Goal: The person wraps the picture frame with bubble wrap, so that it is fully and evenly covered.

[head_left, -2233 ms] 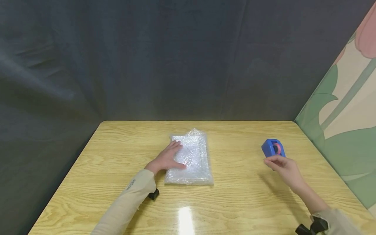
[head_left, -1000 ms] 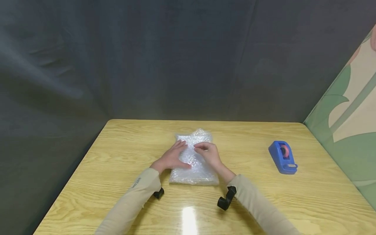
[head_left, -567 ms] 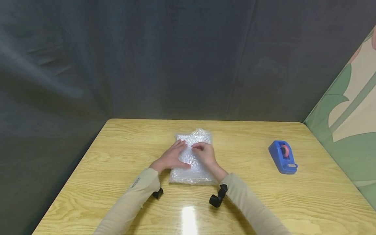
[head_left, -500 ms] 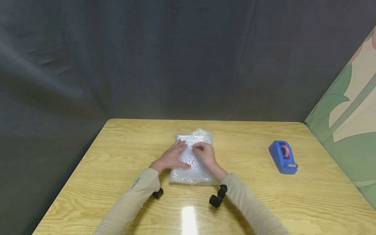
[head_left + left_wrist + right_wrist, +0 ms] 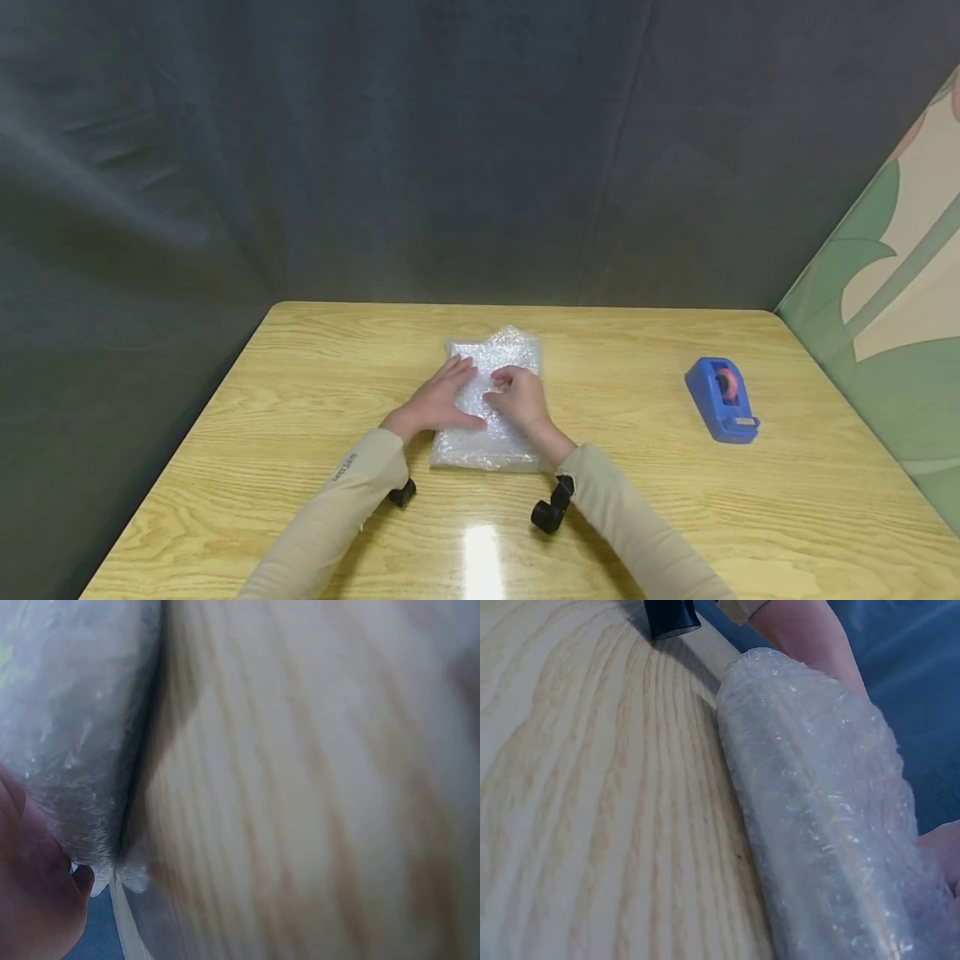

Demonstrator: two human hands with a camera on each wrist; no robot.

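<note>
A flat bundle of bubble wrap lies on the table in the head view, around something whose kind I cannot make out. My left hand rests on its left side, fingers spread and straight. Over its middle is my right hand, its thumb parted from the bent fingers and nothing visible between them. In the left wrist view, the wrap shows beside part of the left hand. The right wrist view shows the wrap's rounded side, with a bit of the right hand at the edge.
A blue tape dispenser with a pinkish roll stands on the right of the wooden table. A dark curtain hangs behind the table, and a floral-patterned panel borders its right side.
My right hand has come from beside the tape dispenser onto the bubble wrap. Its thumb and fingertips, earlier close together, have parted. The left hand stays on the bundle.
</note>
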